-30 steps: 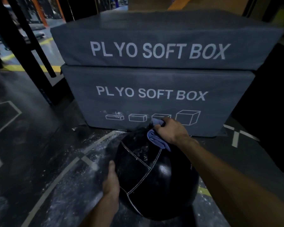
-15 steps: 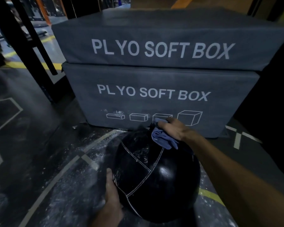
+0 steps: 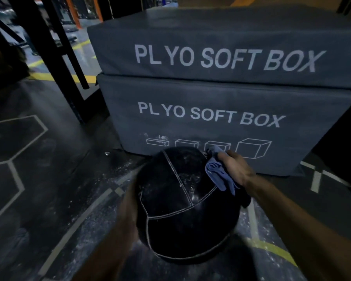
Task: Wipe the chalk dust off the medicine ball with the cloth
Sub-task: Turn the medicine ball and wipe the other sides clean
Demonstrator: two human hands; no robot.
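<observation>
Right hand (image 3: pixel 234 169) grips cloth (image 3: pixel 219 176) on medicine ball's (image 3: pixel 182 207) far right; left hand (image 3: pixel 128 207) blurred, grip unclear; best sweep toward central dust specks.

A gym floor, this: two stacked grey plyo soft boxes (image 3: pixel 227 94), dark rubber flooring (image 3: pixel 39 159) with painted lines and chalk dust, black rack uprights (image 3: pixel 55 57) at left.

Two grey fabric-covered foam boxes printed "PLYO SOFT BOX" are stacked, the upper box (image 3: pixel 227 47) on the lower box (image 3: pixel 207 122), with slanted black metal posts (image 3: pixel 55 57) to their left, a yellow floor line (image 3: pixel 55 77) behind those posts, and white hexagon floor markings (image 3: pixel 18 159) further left.
</observation>
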